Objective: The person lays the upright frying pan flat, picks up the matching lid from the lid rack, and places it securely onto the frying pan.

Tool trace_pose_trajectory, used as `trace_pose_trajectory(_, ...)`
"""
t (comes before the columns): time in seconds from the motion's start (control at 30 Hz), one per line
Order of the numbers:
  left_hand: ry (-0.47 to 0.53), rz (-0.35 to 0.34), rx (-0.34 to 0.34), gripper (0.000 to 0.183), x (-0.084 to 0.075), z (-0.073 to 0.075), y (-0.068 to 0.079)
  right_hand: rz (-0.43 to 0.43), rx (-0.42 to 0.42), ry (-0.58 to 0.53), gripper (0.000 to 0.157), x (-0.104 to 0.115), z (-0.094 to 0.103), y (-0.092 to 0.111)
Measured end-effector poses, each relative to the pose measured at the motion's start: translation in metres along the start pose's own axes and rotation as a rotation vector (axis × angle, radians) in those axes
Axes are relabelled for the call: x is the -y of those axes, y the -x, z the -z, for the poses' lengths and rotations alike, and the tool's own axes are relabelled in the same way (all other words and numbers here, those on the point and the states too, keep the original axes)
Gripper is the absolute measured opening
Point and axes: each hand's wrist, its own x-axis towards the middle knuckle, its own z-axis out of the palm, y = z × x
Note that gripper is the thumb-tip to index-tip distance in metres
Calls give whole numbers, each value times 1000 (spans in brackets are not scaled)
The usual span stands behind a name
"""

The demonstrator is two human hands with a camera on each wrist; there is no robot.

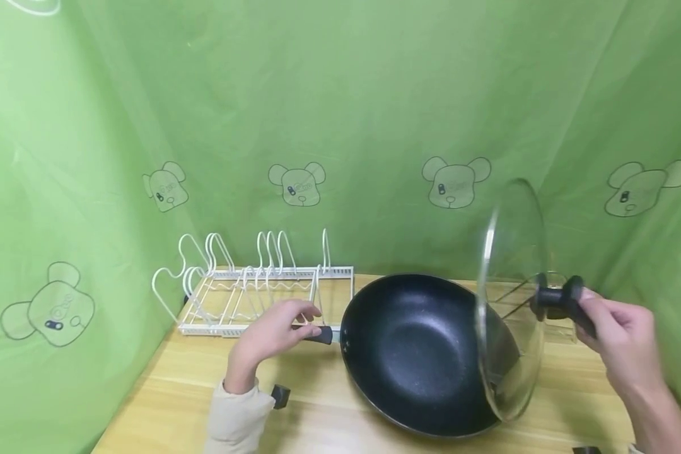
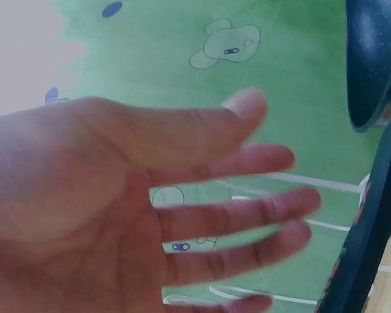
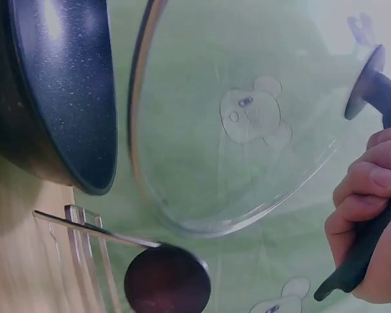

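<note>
A black wok (image 1: 425,353) sits on the table, its handle (image 1: 321,335) pointing left. Beside that handle is my left hand (image 1: 278,328). In the left wrist view its fingers (image 2: 241,212) are spread and loosely extended, with a gap between them and the dark handle (image 2: 365,228). My right hand (image 1: 624,334) grips the black knob (image 1: 556,301) of a clear glass lid (image 1: 513,353). The lid is held upright on edge at the wok's right side, overlapping its rim in the head view. In the right wrist view, fingers (image 3: 368,189) curl round the knob's long black grip.
A white wire rack (image 1: 261,296) with upright loops stands at the back left. Behind the lid, a utensil with a thin handle and round dark end (image 3: 166,280) lies by a clear stand (image 3: 85,241). A small black block (image 1: 280,396) is near the left sleeve. Green curtains surround the table.
</note>
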Motion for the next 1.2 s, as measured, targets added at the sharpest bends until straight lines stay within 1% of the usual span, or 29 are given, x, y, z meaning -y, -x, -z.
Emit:
trace_pose_trajectory(0.07,-31,24,27,32,2,-2,0,-17,33,191,41,4,-3,-1)
trace_pose_trajectory(0.17,-62,42,64,33,4,-6,-2,-4,78,440,37,7,-9,-2)
trace_pose_trajectory(0.2,-69,45,73,31,5,-7,-3,8,87,497,36,7,-12,-2)
trace_pose_trajectory(0.27,-78,53,77,27,9,-10,-4,36,109,546,31,6,-17,-3)
trace_pose_trajectory(0.4,-83,89,64,22,17,-15,-7,82,137,598,25,3,-26,-6)
trace_pose_trajectory(0.53,-90,120,53,24,26,-22,-12,106,160,639,23,0,-33,-9)
trace_pose_trajectory(0.7,-186,143,-25,32,34,-33,-19,142,188,727,21,-1,-41,-13)
trace_pose_trajectory(0.83,-276,145,-68,35,35,-42,-19,167,204,753,21,-1,-43,-12)
trace_pose_trajectory(0.93,-317,155,-96,39,33,-47,-19,161,199,756,23,-1,-45,-12)
trace_pose_trajectory(1.1,-343,193,-141,45,33,-56,-20,137,208,777,28,2,-49,-14)
trace_pose_trajectory(1.2,-352,201,-149,45,34,-61,-21,135,220,794,29,4,-51,-16)
